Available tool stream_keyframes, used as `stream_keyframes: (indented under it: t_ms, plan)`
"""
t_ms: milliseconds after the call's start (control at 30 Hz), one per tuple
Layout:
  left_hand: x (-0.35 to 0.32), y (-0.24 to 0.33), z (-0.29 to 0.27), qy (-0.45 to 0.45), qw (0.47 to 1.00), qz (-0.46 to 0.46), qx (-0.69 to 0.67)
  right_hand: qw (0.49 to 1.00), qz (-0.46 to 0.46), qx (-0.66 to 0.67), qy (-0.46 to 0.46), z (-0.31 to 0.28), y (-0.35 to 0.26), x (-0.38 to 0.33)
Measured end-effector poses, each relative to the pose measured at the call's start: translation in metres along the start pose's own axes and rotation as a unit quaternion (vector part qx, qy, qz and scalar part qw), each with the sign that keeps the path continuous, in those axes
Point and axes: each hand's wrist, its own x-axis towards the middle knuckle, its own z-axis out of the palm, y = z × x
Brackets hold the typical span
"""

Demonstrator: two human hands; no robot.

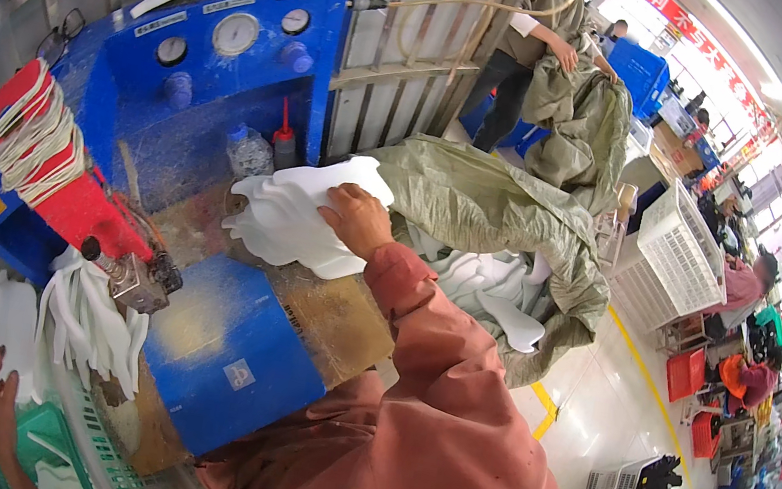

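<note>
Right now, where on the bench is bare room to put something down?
The blue plate in front is bare, bordered by the red press head and the worn wooden bench top, also free toward its right edge. Farther back it is crowded: the right hand rests on a stack of white foam pieces, with bottles behind.

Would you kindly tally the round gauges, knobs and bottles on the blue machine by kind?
Round gauges: 3
Blue knobs: 2
Clear plastic bottle: 1
Red-capped bottle: 1
Total: 7
</note>
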Motion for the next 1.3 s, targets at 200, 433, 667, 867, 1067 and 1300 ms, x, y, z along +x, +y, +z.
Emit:
stream_keyframes:
  t_ms: [200, 433, 667, 867, 1067, 1300]
  plan:
    - [-0.016, 0.108, 0.053, -0.109, 0.990, 0.007, -0.087, 0.994, 0.093, 0.055, 0.032, -0.015, 0.001, -0.006]
    - [-0.055, 0.229, 0.142, -0.275, 0.918, 0.032, -0.284, 0.953, -0.025, 0.033, 0.301, -0.103, -0.041, -0.052]
    - [-0.109, 0.293, 0.285, -0.308, 0.724, -0.078, -0.612, 0.974, -0.166, 0.112, 0.104, -0.082, -0.166, -0.165]
    - [-0.128, 0.260, 0.281, -0.155, 0.797, -0.237, -0.534, 0.938, -0.237, 0.238, -0.090, -0.071, -0.173, -0.176]
    - [-0.130, 0.196, 0.245, -0.188, 0.811, -0.154, -0.532, 0.776, 0.179, 0.592, -0.124, -0.041, -0.160, -0.146]
    - [-0.136, 0.175, 0.214, -0.154, 0.848, -0.154, -0.482, 0.656, 0.176, 0.701, -0.217, 0.003, -0.203, -0.126]
